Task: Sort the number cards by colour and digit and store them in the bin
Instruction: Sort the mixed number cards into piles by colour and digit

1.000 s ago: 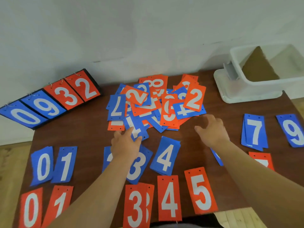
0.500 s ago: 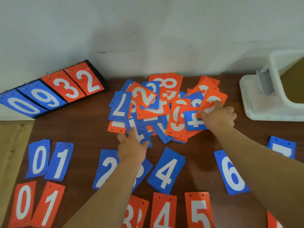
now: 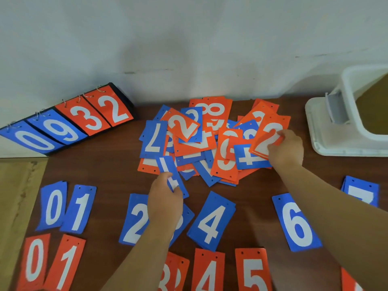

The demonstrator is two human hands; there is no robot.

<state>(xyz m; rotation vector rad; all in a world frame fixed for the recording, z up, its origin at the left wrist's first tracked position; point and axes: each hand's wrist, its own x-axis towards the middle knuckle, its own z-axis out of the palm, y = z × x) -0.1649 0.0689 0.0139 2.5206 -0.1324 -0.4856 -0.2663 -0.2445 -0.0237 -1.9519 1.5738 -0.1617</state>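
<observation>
Now the left hand (image 3: pixel 164 204) pinches a blue card (image 3: pixel 165 166) at the near edge of the pile (image 3: pixel 189 143). The right hand (image 3: pixel 287 152) grips an orange 2 card (image 3: pixel 270 131) on the pile's right side. The white bin (image 3: pixel 346 101) stands at the bench's (image 3: pixel 94 164) far right.

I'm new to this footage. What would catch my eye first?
A jumbled heap of orange and blue number cards lies at the far middle of the table. The right hand pinches an orange 2 at its right edge; the left hand grips a blue card nearer.
</observation>
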